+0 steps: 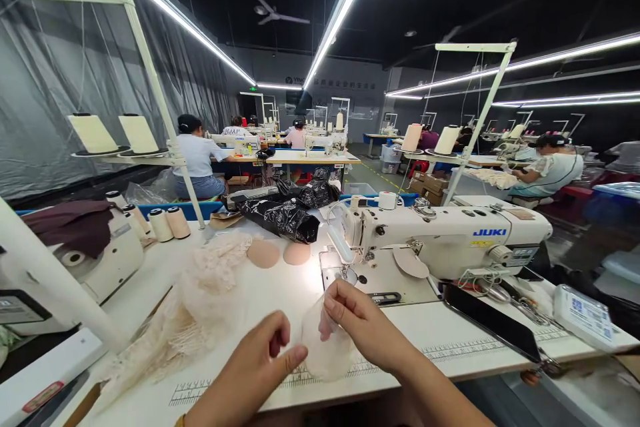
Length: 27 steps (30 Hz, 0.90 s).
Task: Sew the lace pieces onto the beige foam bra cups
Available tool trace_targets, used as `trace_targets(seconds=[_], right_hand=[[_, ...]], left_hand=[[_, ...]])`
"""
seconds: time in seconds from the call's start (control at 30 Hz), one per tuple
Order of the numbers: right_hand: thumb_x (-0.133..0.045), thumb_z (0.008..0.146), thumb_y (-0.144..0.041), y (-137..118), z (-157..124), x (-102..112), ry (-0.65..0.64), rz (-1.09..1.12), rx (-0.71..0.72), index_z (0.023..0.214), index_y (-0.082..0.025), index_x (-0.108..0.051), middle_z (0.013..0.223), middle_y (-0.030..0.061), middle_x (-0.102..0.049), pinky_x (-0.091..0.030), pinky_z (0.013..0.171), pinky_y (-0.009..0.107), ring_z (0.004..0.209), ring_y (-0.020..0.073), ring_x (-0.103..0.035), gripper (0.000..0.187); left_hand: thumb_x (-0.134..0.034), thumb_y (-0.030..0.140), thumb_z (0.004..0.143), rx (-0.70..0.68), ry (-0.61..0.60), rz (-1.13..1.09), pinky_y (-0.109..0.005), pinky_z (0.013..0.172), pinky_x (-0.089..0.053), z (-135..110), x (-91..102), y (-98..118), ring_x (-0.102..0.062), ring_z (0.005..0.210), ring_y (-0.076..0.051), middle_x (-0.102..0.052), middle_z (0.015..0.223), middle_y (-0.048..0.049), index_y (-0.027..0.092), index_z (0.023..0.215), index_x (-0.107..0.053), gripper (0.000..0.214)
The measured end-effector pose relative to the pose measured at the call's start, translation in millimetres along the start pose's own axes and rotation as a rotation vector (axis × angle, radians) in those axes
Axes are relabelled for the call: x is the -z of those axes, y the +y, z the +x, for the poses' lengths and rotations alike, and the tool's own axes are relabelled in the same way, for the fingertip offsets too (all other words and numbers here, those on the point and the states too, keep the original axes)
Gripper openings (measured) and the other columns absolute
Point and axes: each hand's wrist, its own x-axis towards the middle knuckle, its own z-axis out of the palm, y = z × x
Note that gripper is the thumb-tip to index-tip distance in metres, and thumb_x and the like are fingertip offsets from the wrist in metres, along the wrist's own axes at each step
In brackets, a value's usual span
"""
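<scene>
A thin, sheer cream fabric piece [327, 353] hangs over the front edge area of the white table, its top edge pinched between the thumb and fingers of my right hand [357, 320]. To its left is my left hand [267, 357], fingers curled and thumb held apart, with nothing visible in it. Just beyond my right hand stands the white JUKI sewing machine [450, 243], its needle area lit by a lamp. A heap of cream lace fabric [210, 287] lies to the left. Two beige oval pads [263, 254] [297, 253] rest behind my hands.
Black plastic bags [283, 213] lie at the table's back. Thread cones [161, 225] stand back left, near a second machine [113, 260]. A black phone-like slab [490, 320] and scissors [543, 368] are at right. A printed ruler [470, 349] runs along the front. Other people sit at machines beyond.
</scene>
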Motion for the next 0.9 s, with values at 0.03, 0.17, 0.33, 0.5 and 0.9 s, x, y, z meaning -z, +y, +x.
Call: trace_targets(seconds=[0.03,0.17,0.33,0.5,0.9], right_hand=[[-0.052,0.102,-0.046,-6,-3,-2,-0.045,-0.011,-0.009,0.088,-0.023,-0.050,0.074,-0.0011,-0.065,-0.044,0.073,0.030,0.072,0.0171,-0.059,0.028],[-0.056,0.100,-0.041,-24,-18,-12,-0.078,-0.193,0.000,0.087,-0.022,-0.055,0.071,-0.0028,-0.062,-0.042,0.063,0.025,0.064,0.0140,-0.055,0.024],[-0.059,0.095,-0.058,-9,-24,-13,0.074,-0.102,-0.076,0.083,-0.023,-0.052,0.060,-0.0091,-0.044,-0.026,0.039,0.021,0.041,0.0076,-0.039,0.038],[-0.057,0.090,-0.066,46,8,-1,0.212,-0.011,-0.155,0.081,-0.024,-0.047,0.056,-0.0113,-0.042,-0.023,0.042,0.021,0.038,0.0067,-0.037,0.044],[-0.057,0.090,-0.066,113,35,76,0.366,-0.141,-0.096,0.074,-0.024,-0.047,0.058,-0.0083,-0.040,-0.035,0.048,0.025,0.046,0.0113,-0.043,0.046]], left_hand=[[-0.074,0.061,0.084,-0.063,0.087,-0.006,-0.032,0.082,-0.043,0,3.5,3,-0.053,0.097,-0.026,-0.061,0.102,-0.0052,0.022,0.102,-0.059,0.045],[-0.083,0.059,0.074,-0.223,-0.138,-0.230,-0.034,0.094,-0.045,7,2.2,15,-0.056,0.108,-0.027,-0.061,0.115,-0.0068,0.024,0.118,-0.059,0.061],[-0.061,0.079,0.079,-0.035,-0.325,-0.186,-0.023,0.047,-0.029,20,1.2,17,-0.039,0.049,-0.011,-0.045,0.058,0.0054,0.020,0.074,-0.051,0.060],[-0.048,0.057,0.098,-0.067,-0.007,0.219,-0.027,0.060,-0.047,73,26.1,10,-0.060,0.064,-0.017,-0.063,0.071,-0.0012,0.018,0.086,-0.062,0.043],[-0.064,0.034,0.101,-0.062,0.300,0.738,-0.046,0.093,-0.058,199,25.2,-37,-0.067,0.106,-0.024,-0.067,0.124,-0.0093,0.017,0.121,-0.066,0.026]])
